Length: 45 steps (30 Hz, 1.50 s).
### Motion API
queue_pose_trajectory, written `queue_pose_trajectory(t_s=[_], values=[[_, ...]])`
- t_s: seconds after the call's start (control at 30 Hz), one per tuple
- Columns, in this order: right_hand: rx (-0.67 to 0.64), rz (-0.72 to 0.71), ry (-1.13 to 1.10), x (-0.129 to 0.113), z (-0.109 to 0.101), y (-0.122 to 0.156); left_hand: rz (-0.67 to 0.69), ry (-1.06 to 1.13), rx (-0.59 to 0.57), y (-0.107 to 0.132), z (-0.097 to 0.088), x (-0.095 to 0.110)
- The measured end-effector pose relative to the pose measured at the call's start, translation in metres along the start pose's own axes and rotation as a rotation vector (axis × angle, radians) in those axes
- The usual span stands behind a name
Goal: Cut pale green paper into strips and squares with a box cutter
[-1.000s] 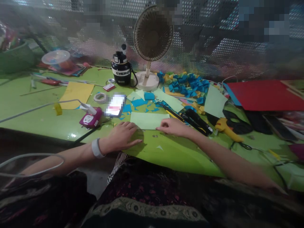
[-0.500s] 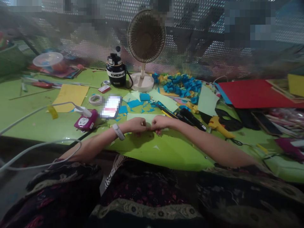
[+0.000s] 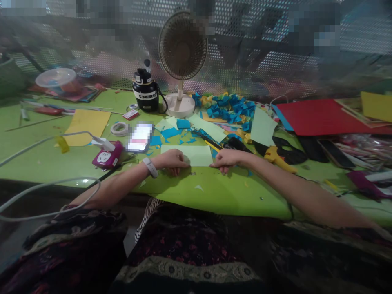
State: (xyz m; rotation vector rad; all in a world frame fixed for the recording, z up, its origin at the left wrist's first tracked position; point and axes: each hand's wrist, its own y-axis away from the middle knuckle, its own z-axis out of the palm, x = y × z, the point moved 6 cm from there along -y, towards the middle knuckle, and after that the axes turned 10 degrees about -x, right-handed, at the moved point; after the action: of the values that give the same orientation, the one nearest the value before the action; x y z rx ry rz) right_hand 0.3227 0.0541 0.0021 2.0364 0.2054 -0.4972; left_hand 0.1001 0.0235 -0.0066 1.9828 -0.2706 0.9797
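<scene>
A pale green sheet of paper lies on the green table in front of me, its long edge facing me. My left hand, with a white watch on the wrist, is closed on the near edge, thumb and finger at the paper. At the sheet's right near corner, my right hand pinches the paper between thumb and fingers. The fingers of both hands are curled and partly hidden. Just beyond the sheet lie a yellow pencil-like stick and blue paper scraps.
A fan and a black jug stand at the back, beside a heap of blue and yellow folded paper pieces. Left are a phone, a tape roll and a purple socket block. A yellow glue gun lies right.
My right hand has slid right along the paper's near edge, away from my left hand, which has barely moved. More of the pale green sheet shows between them. The view has shifted slightly.
</scene>
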Motion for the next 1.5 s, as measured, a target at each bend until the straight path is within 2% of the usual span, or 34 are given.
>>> queue_pose_trajectory(t_s=[0.27,0.4,0.53,0.73,0.87,1.0,1.23,1.3,1.37,1.43,1.5], values=[[0.009,-0.001,-0.016,0.001,0.001,0.000,0.072,-0.154,0.079,-0.024,0.013,0.032],[0.017,-0.014,-0.033,0.006,0.001,-0.003,0.022,-0.229,0.085,-0.021,0.007,0.031],[0.009,-0.020,-0.038,0.010,0.001,-0.005,-0.049,-0.214,0.072,-0.007,-0.008,0.011],[0.001,-0.020,-0.073,0.014,0.002,-0.006,-0.086,-0.164,0.081,0.024,-0.036,-0.037],[0.008,-0.008,-0.092,0.017,0.001,-0.004,-0.164,-0.171,0.100,0.044,-0.049,-0.064],[0.014,-0.002,-0.092,0.017,0.002,-0.001,-0.206,-0.164,0.115,0.060,-0.056,-0.077],[0.029,-0.046,-0.116,0.016,0.008,0.017,-0.206,-0.157,0.145,0.078,-0.060,-0.085],[0.142,-0.103,-0.063,0.008,0.005,0.025,-0.168,-0.195,0.253,0.081,-0.057,-0.074],[0.389,-0.154,0.100,-0.007,-0.005,0.033,-0.034,-0.297,0.447,0.081,-0.048,-0.049],[0.662,-0.149,0.351,-0.024,-0.014,0.038,0.141,-0.468,0.570,0.073,-0.024,-0.016],[0.794,-0.076,0.587,-0.037,-0.016,0.033,0.305,-0.562,0.538,0.056,0.008,0.010]])
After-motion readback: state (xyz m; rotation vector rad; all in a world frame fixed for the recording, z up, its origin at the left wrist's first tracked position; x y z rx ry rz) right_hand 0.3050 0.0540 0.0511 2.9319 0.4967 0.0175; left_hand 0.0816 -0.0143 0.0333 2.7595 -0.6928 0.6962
